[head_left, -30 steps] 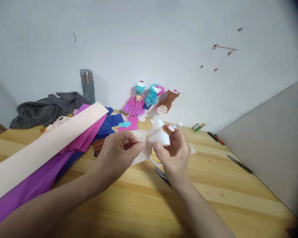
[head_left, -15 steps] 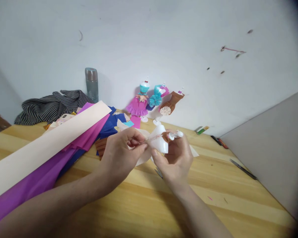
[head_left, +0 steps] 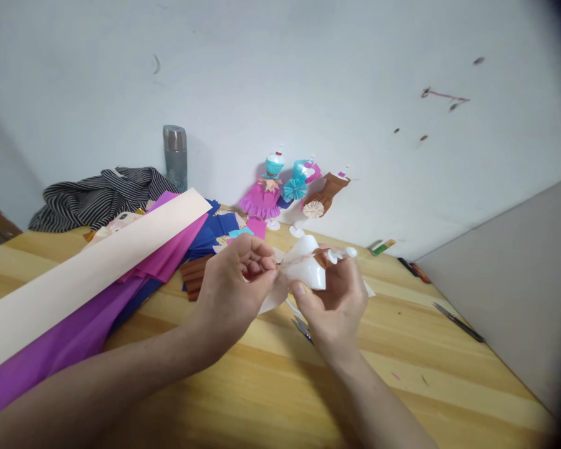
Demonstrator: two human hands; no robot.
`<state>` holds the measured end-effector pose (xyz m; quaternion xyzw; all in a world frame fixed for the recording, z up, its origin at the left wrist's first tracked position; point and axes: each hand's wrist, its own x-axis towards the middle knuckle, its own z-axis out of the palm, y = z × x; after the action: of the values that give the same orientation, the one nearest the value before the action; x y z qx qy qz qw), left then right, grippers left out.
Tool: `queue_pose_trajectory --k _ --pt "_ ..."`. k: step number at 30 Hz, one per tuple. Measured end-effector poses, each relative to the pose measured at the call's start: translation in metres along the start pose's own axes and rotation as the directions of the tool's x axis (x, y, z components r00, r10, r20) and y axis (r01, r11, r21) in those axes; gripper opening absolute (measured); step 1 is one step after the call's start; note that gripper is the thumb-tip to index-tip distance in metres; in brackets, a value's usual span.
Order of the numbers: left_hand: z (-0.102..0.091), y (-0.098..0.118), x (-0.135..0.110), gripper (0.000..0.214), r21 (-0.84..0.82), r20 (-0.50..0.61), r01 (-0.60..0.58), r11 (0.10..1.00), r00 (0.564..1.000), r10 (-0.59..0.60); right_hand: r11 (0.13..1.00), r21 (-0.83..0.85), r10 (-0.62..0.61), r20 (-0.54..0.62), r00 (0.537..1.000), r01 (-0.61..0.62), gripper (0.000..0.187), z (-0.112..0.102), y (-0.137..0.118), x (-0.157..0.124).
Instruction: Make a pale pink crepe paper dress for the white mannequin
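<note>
My right hand (head_left: pixel 336 305) is wrapped round a small white mannequin (head_left: pixel 311 271), tilted on its side with its knobbed neck toward the right. Brown paper (head_left: pixel 321 257) covers part of its upper end. At the narrow waist, the fingertips of my left hand (head_left: pixel 236 290) are pinched together; what lies between them is too small to make out, perhaps the edge of pale paper. Pale paper (head_left: pixel 273 296) hangs below the mannequin, between the hands. Scissors (head_left: pixel 303 329) lie on the table just under my right hand, partly hidden by it.
Three dressed mannequins (head_left: pixel 262 196) stand against the wall. At left, a long pale paper strip (head_left: pixel 98 249) lies over purple paper (head_left: pixel 75 349) and blue paper (head_left: pixel 219 231). Behind are a striped cloth (head_left: pixel 98 196) and a flask (head_left: pixel 175 159). A knife-like tool (head_left: pixel 458 321) lies at right.
My right hand has shifted slightly right with the mannequin. More of the scissors shows. The left hand keeps its pinch at the waist.
</note>
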<state>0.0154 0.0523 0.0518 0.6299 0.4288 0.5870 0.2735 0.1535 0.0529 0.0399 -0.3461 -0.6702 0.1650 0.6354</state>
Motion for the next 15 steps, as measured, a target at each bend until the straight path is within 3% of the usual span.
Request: queue_pose_trajectory --k 3,5,7,10,11,12,15 --pt "0.001 0.000 -0.005 0.018 0.102 -0.084 -0.170 0.980 0.980 0.178 0.999 0.028 0.022 -0.011 1.000 -0.021 0.029 0.000 0.001 -0.001" --pt "0.001 -0.002 -0.009 0.017 0.194 -0.100 -0.308 0.931 0.938 0.331 0.999 0.035 0.034 -0.035 0.999 -0.033 0.028 0.001 0.001 -0.001" --pt "0.000 -0.004 -0.011 0.015 0.266 -0.064 -0.451 0.852 0.873 0.483 0.999 0.037 0.022 -0.067 0.997 -0.020 0.027 0.002 0.000 -0.001" --pt "-0.001 -0.009 -0.012 0.016 0.339 0.040 -0.664 0.666 0.718 0.695 0.999 0.043 -0.010 -0.099 0.995 0.014 0.027 0.003 -0.002 0.000" --pt "-0.002 -0.009 -0.012 0.018 0.346 0.061 -0.692 0.633 0.690 0.721 0.999 0.044 -0.012 -0.107 0.994 0.016 0.026 0.003 -0.002 0.000" --pt "-0.002 -0.009 -0.011 0.018 0.346 0.062 -0.691 0.635 0.692 0.719 0.999 0.044 -0.006 -0.112 0.994 0.011 0.026 0.003 -0.002 0.000" --pt "-0.004 -0.007 -0.008 0.017 0.296 -0.016 -0.558 0.775 0.809 0.588 0.999 0.041 0.020 -0.103 0.994 -0.015 0.026 0.002 -0.002 -0.001"
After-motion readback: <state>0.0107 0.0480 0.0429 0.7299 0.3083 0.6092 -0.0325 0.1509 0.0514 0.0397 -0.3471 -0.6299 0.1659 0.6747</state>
